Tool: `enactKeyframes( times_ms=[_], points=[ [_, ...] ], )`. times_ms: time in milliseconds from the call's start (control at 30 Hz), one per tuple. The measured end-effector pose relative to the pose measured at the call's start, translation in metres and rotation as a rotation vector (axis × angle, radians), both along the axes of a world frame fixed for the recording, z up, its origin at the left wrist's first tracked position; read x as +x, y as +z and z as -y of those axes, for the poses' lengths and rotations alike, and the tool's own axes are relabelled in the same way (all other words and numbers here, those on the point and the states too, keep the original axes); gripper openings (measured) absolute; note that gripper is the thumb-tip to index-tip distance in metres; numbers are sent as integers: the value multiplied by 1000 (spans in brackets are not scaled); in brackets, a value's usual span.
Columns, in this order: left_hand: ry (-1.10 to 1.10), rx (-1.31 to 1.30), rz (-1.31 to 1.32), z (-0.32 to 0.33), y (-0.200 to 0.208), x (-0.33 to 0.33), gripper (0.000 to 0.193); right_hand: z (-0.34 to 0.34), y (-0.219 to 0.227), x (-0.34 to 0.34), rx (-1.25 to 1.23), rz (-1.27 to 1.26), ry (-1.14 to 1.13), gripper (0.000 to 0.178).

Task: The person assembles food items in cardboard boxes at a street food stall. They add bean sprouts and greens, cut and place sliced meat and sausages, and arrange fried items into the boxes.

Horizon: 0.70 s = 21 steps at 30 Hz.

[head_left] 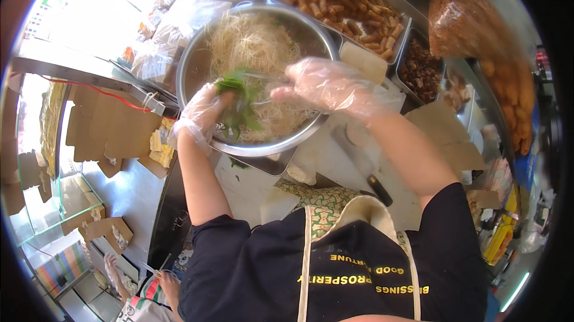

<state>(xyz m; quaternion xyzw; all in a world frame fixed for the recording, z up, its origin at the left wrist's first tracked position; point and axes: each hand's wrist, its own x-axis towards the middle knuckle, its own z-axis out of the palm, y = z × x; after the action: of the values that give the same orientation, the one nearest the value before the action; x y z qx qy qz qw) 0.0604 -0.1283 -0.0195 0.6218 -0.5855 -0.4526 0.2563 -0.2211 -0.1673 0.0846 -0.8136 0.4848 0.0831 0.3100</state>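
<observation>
My left hand (pixel 202 112), in a clear plastic glove, is closed around a bunch of green leaves (pixel 238 100) over a large metal bowl (pixel 185 77). Pale, thin noodles (pixel 254 44) lie piled in the bowl. My right hand (pixel 326 86), gloved the same way, is above the bowl's right side, close to the leaves. Its fingertips are smeared by motion, so whether they grip any leaves is unclear. The leaves are blurred too and hide part of the noodles.
A tray (pixel 406 35) of small fried rolls stands behind the bowl, beside a pan of dark chopped food (pixel 421 65). Nearer me lies a knife (pixel 379 189) on a white board (pixel 317 161). Bagged food (pixel 457 17) is at far right. Another person's hand (pixel 170 289) shows at lower left.
</observation>
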Motion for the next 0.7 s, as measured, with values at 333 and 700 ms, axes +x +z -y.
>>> enactKeyframes(
  times_ms=[333, 700],
  points=[
    [-3, 53, 18, 18, -10, 3, 57, 4, -18, 16, 149, -87, -1, 67],
    [49, -195, 636, -23, 21, -74, 41, -6, -21, 16, 90, -101, -68, 66]
  ],
)
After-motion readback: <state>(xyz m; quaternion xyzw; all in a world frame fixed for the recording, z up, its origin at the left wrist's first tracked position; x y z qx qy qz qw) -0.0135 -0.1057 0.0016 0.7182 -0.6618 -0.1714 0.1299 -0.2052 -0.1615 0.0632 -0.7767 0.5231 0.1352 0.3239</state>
